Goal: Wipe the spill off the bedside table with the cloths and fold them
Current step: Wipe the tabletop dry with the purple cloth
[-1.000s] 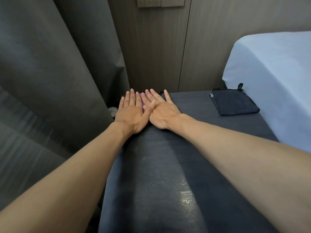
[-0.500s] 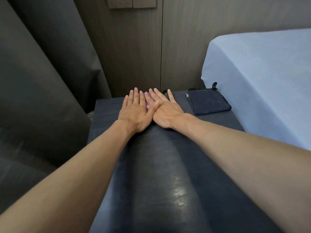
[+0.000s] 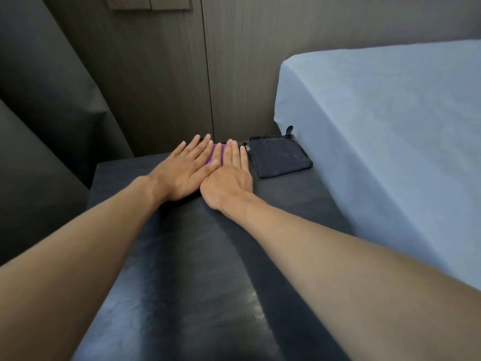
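Note:
Both hands lie flat, side by side, on a purple cloth (image 3: pixel 216 154) at the far end of the dark bedside table (image 3: pixel 197 269). My left hand (image 3: pixel 182 170) and my right hand (image 3: pixel 227 178) touch at the thumbs, fingers stretched out. Only a narrow strip of the purple cloth shows between them; the rest is hidden under the palms. A folded dark blue cloth (image 3: pixel 278 157) with a small loop lies just right of my right hand, against the bed.
A bed with a light blue sheet (image 3: pixel 385 142) borders the table on the right. A wood-panelled wall (image 3: pixel 166 82) with a switch plate (image 3: pixel 148 2) stands behind. Dark grey curtains (image 3: pixel 41 121) hang at the left.
The view has swung left, so hands and cloths sit further right in frame. My hands have spread slightly apart on the purple cloth, showing more of it.

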A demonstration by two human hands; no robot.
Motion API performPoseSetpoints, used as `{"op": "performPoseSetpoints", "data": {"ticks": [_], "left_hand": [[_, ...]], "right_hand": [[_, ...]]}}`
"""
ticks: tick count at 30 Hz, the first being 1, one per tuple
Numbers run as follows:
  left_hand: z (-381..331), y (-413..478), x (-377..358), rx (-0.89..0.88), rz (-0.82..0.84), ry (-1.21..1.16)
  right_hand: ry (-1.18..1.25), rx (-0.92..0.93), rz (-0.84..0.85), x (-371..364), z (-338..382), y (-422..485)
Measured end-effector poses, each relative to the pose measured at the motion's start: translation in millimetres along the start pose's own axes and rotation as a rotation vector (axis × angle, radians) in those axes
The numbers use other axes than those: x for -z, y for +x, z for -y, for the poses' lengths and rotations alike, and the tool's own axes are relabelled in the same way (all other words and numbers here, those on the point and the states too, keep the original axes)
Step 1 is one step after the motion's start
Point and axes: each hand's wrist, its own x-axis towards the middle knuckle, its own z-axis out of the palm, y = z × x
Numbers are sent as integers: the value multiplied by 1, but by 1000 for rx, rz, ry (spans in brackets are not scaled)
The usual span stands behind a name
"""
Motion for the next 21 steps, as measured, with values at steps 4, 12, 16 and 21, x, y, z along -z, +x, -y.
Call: {"op": "performPoseSetpoints", "data": {"ticks": [4, 12, 16, 21], "left_hand": [[0, 1, 3, -66, -9, -14], [-5, -22, 1, -42, 4, 1], [-8, -44, -1, -7, 10, 3], [-3, -82, -3, 85, -3, 24]], "right_hand": [[92, -90, -24, 0, 7, -11], [116, -190, -21, -2, 24, -39], [122, -179, -5, -3, 34, -57], [113, -105, 22, -4, 54, -74]]}}
